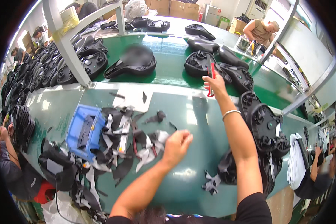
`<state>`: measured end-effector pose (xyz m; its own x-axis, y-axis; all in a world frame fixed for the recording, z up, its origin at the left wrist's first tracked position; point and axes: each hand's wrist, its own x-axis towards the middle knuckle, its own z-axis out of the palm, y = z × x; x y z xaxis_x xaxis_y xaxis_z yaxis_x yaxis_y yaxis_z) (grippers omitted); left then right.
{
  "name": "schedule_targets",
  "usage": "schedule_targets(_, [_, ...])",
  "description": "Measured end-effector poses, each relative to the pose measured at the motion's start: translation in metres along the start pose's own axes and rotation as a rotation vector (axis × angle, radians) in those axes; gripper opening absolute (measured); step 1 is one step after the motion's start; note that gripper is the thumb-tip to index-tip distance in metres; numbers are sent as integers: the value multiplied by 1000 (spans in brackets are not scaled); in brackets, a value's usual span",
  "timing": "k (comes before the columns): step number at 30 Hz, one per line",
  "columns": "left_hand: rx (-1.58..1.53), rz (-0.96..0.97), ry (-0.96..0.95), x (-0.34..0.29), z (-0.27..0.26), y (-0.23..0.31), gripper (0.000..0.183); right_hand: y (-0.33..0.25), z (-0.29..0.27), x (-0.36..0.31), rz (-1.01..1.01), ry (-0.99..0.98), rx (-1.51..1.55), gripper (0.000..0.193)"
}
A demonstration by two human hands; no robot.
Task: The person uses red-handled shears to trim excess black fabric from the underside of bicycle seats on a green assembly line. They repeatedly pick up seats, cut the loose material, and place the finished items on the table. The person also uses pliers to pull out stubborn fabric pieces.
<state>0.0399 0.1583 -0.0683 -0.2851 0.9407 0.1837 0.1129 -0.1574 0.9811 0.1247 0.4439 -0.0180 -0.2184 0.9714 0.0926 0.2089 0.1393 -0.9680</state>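
Note:
My right hand stretches far out over the bench's back edge, its fingers closed round red-handled scissors. Their dark blades point away from me, against or in front of an upturned black bicycle saddle; I cannot tell whether they touch it. My left hand hovers above the green bench with its fingers curled together, and nothing shows in them. Just left of it lie black and grey fabric scraps. A pair of red-handled pliers is partly buried among these scraps.
A blue bin with dark pieces stands left. More saddles crowd the far left and are piled at right. One saddle rests on the green conveyor. Metal posts rise beyond the bench. Other people work around.

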Motion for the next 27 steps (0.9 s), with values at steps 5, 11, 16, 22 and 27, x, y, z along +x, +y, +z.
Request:
schedule_targets(5, [-114,-154,57,10,-1,5,29,28,19,58,139,-4,94,46])
schedule_targets(11, [-241,-127,182,7,-9,-1,53,-35,-39,11,309,-561,-24,36])
schedule_targets(16, [195,208,319,10,-19,12,67,-69,-108,-15,228,-1008,-352,40])
schedule_targets(22, [445,305,76,-1,-22,25,58,-53,-61,68,141,-441,330,53])
schedule_targets(27, [452,227,63,-6,-23,25,58,17,49,169,245,-228,512,59])
